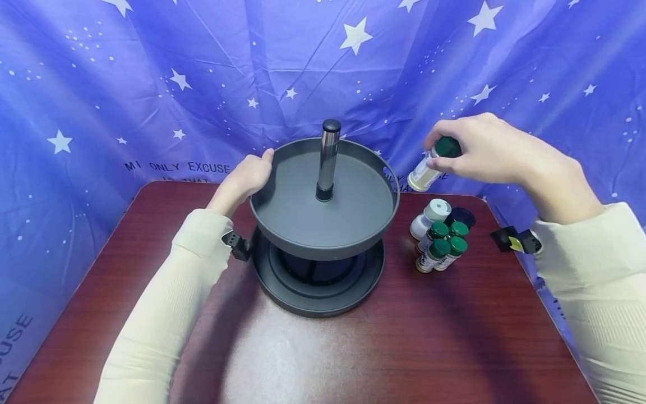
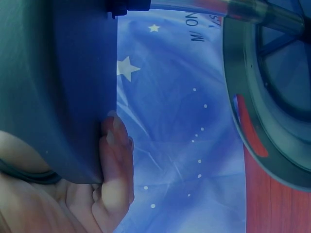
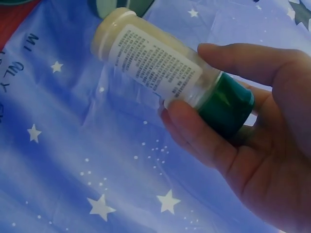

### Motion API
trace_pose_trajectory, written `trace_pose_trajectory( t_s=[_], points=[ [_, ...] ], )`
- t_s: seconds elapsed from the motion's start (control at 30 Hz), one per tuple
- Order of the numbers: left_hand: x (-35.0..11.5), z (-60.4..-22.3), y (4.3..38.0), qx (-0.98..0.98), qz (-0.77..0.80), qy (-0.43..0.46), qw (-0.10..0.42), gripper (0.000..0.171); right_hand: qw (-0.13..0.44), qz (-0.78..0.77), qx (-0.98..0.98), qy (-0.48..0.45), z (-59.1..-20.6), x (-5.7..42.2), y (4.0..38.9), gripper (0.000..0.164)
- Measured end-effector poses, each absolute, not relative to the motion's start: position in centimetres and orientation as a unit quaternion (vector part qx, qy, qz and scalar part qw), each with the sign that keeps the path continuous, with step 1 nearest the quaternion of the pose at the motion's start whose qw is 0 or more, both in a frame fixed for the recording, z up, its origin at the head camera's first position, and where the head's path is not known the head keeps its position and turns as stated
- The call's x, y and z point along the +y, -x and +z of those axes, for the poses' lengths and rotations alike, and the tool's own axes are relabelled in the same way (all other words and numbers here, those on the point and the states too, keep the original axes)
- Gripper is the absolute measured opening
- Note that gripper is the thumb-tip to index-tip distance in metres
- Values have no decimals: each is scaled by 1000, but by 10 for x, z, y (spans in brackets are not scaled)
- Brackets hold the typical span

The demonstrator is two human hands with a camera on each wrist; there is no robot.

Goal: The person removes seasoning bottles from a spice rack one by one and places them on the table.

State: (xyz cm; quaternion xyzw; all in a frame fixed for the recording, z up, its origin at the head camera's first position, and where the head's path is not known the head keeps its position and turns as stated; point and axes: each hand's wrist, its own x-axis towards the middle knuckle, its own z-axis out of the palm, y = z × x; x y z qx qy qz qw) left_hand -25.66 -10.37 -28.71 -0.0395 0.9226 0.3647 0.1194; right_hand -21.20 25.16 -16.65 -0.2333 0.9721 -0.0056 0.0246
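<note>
A dark grey two-tier rack stands on the table; its upper tray (image 1: 298,219) is tilted and its lower tray (image 1: 323,306) rests on the tabletop. My left hand (image 1: 250,174) grips the upper tray's left rim, and in the left wrist view its fingers (image 2: 116,165) curl under the tray. A metal post (image 1: 329,160) rises from the tray's middle. To the right, my right hand (image 1: 484,147) holds a spice jar (image 3: 150,60) in the air by its green-lid end. The jar has a white printed label and pale contents, and it leans with its base toward the rack.
Several green-capped spice jars (image 1: 440,247) stand close together right of the rack. Behind them are a white-topped jar (image 1: 437,210) and a dark-lidded container (image 1: 461,217). A blue star-patterned curtain (image 1: 303,67) hangs behind the dark red table (image 1: 404,348).
</note>
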Motion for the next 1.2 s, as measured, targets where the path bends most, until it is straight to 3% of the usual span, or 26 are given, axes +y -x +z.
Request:
trace_pose_trajectory(
  t_s=[0.47, 1.2],
  points=[
    [-104, -287, 256, 923, 362, 42, 124, 73, 69, -9, 977, 200, -172, 265, 219, 41],
    [-103, -287, 255, 927, 353, 45, 118, 73, 178, 15, 959, 220, -176, 277, 230, 35]
  ],
)
